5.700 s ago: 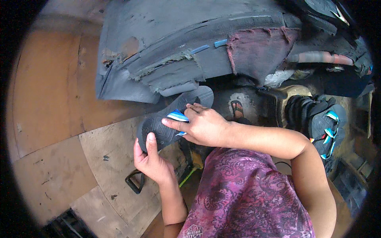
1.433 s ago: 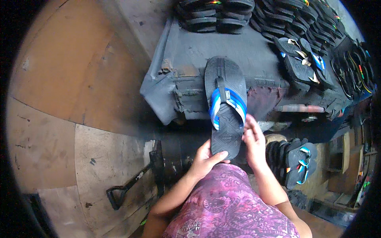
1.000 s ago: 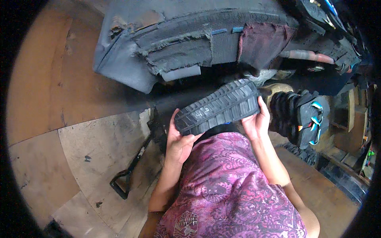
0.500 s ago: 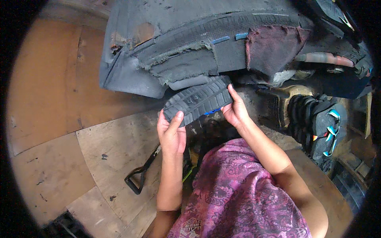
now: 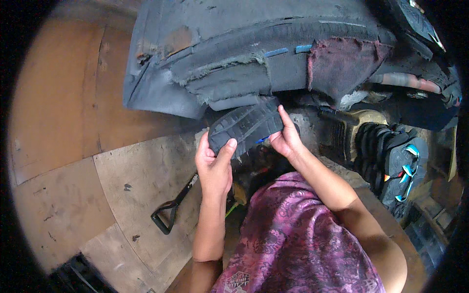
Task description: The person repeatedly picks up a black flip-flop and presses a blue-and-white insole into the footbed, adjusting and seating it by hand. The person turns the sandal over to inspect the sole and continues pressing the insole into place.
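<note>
A black sandal (image 5: 245,126) with a ridged rubber sole is held between my two hands, its tread turned up toward me. A bit of blue shows under its near edge. My left hand (image 5: 216,161) grips the left end, thumb lying on the tread. At the opposite end, my right hand (image 5: 288,137) has its fingers closed on the edge. The far right tip of the sandal is blurred. Just beyond it is the frayed cloth edge of a worn, dark padded work surface (image 5: 229,80). The underside of the sandal is hidden.
On the right stands a stack of black flip-flops (image 5: 400,163), the top one with blue and white straps. A black D-shaped handle (image 5: 166,215) on a shaft lies left of my forearm. Brown wooden boards (image 5: 58,112) cover the left side. A dark reddish cloth patch (image 5: 342,66) hangs on the work surface.
The sandal has shifted slightly right and tilted a little in my hands. Both hands keep their hold, and my left hand has moved a little to the right.
</note>
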`<state>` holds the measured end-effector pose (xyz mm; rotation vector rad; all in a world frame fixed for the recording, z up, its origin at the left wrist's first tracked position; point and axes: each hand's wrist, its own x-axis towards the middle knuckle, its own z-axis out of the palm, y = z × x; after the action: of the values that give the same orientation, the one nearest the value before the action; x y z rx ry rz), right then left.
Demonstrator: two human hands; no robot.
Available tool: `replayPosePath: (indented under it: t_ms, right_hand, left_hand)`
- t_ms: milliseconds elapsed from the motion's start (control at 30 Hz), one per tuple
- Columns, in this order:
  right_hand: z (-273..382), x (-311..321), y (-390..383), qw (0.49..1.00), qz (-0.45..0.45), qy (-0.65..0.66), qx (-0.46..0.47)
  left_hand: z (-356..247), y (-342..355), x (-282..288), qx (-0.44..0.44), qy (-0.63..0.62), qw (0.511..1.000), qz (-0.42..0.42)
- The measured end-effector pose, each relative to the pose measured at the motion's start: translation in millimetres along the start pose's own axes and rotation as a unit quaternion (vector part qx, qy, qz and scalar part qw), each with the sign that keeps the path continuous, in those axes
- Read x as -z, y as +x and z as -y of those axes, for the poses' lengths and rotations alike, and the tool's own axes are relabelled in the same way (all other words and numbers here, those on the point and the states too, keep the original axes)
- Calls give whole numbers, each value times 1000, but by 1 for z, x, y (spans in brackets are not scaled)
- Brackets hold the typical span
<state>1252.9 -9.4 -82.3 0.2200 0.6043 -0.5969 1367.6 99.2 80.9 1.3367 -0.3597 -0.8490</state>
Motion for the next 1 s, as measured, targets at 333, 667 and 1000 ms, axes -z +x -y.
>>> replayPosePath:
  t_ms: [333, 667, 1000]
  right_hand:
    - [-33, -23, -25, 992, 69, -18, -103]
    - [-5, -1, 13, 999, 3, -40, -18]
    - [-34, -11, -10, 995, 28, -12, -91]
  left_hand:
    - [-42, -56, 16, -26, 70, 996, -56]
    - [15, -5, 0, 0, -37, 999, -38]
    - [-40, -27, -19, 16, 117, 988, -95]
